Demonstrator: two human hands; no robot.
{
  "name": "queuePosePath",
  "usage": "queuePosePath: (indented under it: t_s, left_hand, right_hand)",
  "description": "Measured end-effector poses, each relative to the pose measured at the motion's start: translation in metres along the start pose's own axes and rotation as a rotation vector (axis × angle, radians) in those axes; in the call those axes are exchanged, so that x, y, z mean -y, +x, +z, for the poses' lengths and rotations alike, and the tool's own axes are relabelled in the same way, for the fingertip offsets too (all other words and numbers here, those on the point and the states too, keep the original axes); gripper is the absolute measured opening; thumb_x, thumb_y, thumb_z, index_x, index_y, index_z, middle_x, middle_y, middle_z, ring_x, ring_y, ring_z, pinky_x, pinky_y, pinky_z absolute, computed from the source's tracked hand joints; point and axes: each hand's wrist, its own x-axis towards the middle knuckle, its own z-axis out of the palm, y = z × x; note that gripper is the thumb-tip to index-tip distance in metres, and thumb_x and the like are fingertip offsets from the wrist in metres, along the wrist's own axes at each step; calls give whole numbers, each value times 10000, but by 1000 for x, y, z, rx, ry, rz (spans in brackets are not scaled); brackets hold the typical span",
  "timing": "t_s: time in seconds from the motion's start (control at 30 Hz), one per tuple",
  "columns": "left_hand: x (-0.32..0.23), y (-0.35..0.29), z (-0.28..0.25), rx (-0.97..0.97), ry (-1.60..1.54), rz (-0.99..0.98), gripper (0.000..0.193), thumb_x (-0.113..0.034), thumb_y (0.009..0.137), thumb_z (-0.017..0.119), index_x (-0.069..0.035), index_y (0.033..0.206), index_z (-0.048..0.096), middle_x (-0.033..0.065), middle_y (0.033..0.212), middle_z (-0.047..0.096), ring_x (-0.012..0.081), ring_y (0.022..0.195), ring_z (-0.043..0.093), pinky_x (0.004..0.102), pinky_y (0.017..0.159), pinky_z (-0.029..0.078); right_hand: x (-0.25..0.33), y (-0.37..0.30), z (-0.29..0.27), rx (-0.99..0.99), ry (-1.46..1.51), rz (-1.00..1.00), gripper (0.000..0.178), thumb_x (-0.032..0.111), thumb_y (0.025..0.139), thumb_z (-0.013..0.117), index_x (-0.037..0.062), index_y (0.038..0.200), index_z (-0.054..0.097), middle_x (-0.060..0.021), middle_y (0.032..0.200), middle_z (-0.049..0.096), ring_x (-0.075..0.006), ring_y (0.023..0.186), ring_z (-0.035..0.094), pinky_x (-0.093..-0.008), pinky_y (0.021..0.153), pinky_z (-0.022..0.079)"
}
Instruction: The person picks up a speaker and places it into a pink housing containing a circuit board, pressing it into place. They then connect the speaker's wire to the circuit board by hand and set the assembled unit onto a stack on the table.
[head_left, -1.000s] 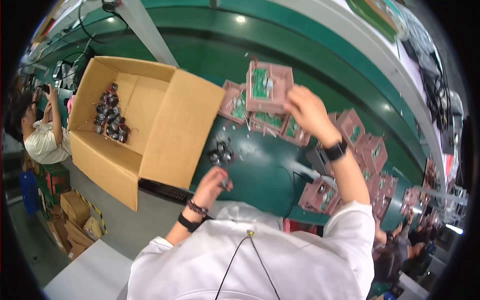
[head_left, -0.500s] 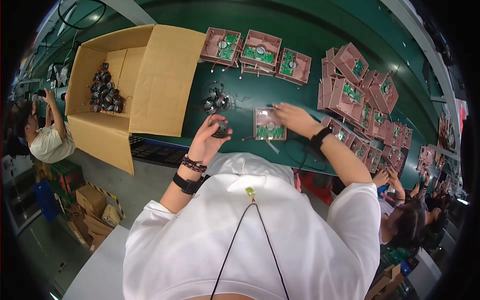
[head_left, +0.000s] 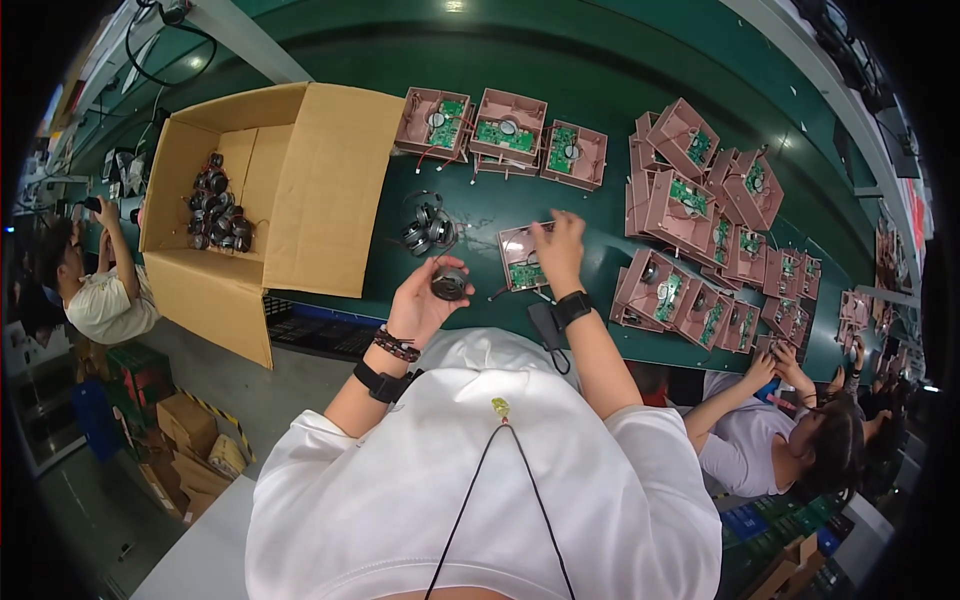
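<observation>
My left hand (head_left: 422,302) is closed round a round black speaker (head_left: 449,284), held just above the near edge of the bench. My right hand (head_left: 564,248) is over the right side of a pink plastic box (head_left: 511,246), fingers apart and bent, thumb over the box. The hand hides the box's right wall, so contact there is unclear. Inside the box lies a green circuit board (head_left: 525,274). Beyond my left hand sits a small cluster of black speakers (head_left: 428,228) with thin wires.
An open cardboard box (head_left: 330,190) with several speakers (head_left: 215,212) stands at left. Pink boxes with boards (head_left: 510,125) line the back; a stacked pile (head_left: 690,215) fills the right. A black cabled device (head_left: 547,325) hangs near my right wrist. Co-workers (head_left: 765,430) sit at right; another person (head_left: 95,270) is at left.
My right hand has moved inward from the pink box's right edge to over its right side, fingers more bent. The box is slightly turned. My left hand keeps the speaker. The view has shifted.
</observation>
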Motion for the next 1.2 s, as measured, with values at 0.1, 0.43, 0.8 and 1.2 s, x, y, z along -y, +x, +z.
queuePosePath:
  t_s: [0.1, 0.43, 0.8, 1.2]
  left_hand:
    - [-1, 1, 6, 96, -71, -47, 279, -252, 894, 456, -42, 1077, 473, 112, 1049, 528, 247, 901, 561, 332, 739, 467]
    - [9, 3, 10, 119, 186, -5, 358, -193, 898, 475, -63, 1217, 374, 132, 1109, 521, 257, 964, 558, 346, 797, 458]
    - [15, 29, 27, 147, 500, -8, 541, -153, 809, 619, -64, 1260, 334, 73, 1025, 504, 160, 947, 508, 297, 812, 421]
    - [37, 69, 6, -169, 1499, 394, 467, -296, 799, 598, -45, 1149, 417, 163, 1004, 515, 308, 946, 542, 387, 780, 464]
  right_hand:
    - [8, 0, 13, 211, -52, -167, 236, 224, 799, 532, 47, 953, 561, -108, 970, 515, -283, 947, 510, -388, 876, 390]
    - [13, -45, 4, 691, 97, -959, 215, 128, 716, 570, 53, 916, 544, -87, 938, 552, -288, 945, 527, -396, 856, 404]
    - [66, -44, -86, 532, 480, -505, 463, 156, 684, 670, 61, 1112, 521, -106, 1057, 532, -300, 1022, 488, -357, 899, 364]
    - [15, -44, -85, 296, 433, -181, 460, 54, 714, 673, 17, 1120, 461, -104, 1066, 542, -194, 954, 551, -308, 837, 427]
